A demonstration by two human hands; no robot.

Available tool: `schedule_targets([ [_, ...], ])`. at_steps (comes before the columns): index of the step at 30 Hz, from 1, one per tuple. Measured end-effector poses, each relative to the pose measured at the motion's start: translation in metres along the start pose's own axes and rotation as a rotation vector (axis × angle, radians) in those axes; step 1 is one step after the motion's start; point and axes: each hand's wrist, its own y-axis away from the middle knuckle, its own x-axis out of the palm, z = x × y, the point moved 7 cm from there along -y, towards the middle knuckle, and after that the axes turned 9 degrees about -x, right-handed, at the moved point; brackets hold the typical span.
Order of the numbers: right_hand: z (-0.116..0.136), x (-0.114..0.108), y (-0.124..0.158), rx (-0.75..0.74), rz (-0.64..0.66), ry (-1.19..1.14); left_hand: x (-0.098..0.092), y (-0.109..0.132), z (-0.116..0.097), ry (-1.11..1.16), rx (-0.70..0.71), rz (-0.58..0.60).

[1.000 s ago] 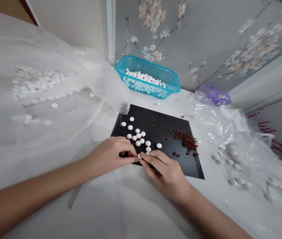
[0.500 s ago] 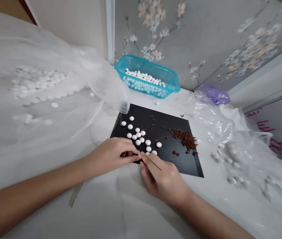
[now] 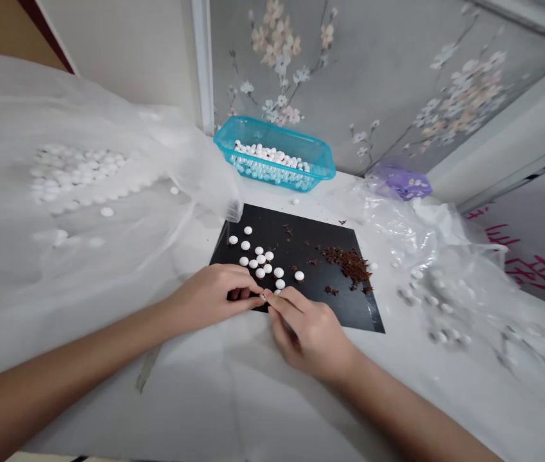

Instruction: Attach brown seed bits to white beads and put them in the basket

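At the near edge of a black mat (image 3: 311, 237), my left hand (image 3: 212, 295) pinches a small white round piece (image 3: 263, 296) between thumb and forefinger. My right hand (image 3: 315, 330) meets it from the other side, its fingertips closed against the same piece; anything else in them is too small to make out. Just beyond the fingers, several white domed pieces (image 3: 278, 273) lie loose on the mat, some with reddish-brown bits showing beneath. A heap of small reddish-brown bits (image 3: 352, 264) sits toward the mat's right side.
Behind the mat stands a blue plastic basket (image 3: 323, 168) with many white pieces inside. A large translucent bag (image 3: 108, 244) of white pieces spreads on the left. Clear plastic bags (image 3: 402, 224) lie right, near a purple packet (image 3: 404, 183). A flowered panel (image 3: 378, 64) rises behind.
The view has shifted slightly, so the mat and basket appear a little further left. Both hands stay together at the white piece, with the right fingers slightly changed in position.
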Motion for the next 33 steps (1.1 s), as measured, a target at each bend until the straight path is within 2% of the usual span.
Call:
schedule_targets([
  [3, -0.015, -0.012, -0.001, 0.125, -0.082, -0.016, -0.007, 0.000, 0.001, -0.034, -0.007, -0.062],
  [6, -0.036, -0.023, 0.000, 0.288, -0.135, 0.063, -0.018, 0.000, 0.006, -0.147, 0.024, -0.157],
  [10, -0.062, -0.025, 0.006, 0.495, -0.096, 0.167, -0.035, -0.003, 0.019, -0.229, 0.003, -0.250],
  [13, -0.067, -0.018, 0.009, 0.539, -0.023, 0.137, -0.044, -0.003, 0.024, -0.208, -0.029, -0.308],
  [16, -0.063, -0.010, 0.010, 0.535, -0.001, 0.058, -0.046, -0.003, 0.024, -0.210, -0.032, -0.349],
  [18, -0.057, -0.006, 0.010, 0.519, -0.016, 0.006, -0.040, -0.005, 0.029, -0.206, -0.072, -0.296],
  [21, -0.047, 0.000, 0.009, 0.472, -0.043, -0.089, -0.027, -0.008, 0.040, -0.206, -0.162, -0.145],
  [24, -0.041, 0.004, 0.008, 0.419, -0.077, -0.196, -0.021, -0.011, 0.043, -0.194, -0.194, -0.056],
  [27, -0.041, 0.006, 0.007, 0.394, -0.122, -0.296, -0.021, -0.017, 0.035, -0.157, -0.179, -0.018],
  [30, -0.044, 0.007, 0.007, 0.380, -0.200, -0.388, -0.018, -0.026, 0.020, -0.155, -0.097, 0.012],
  [33, -0.054, 0.004, 0.010, 0.449, -0.294, -0.447, -0.011, -0.038, 0.004, -0.194, 0.008, 0.016],
])
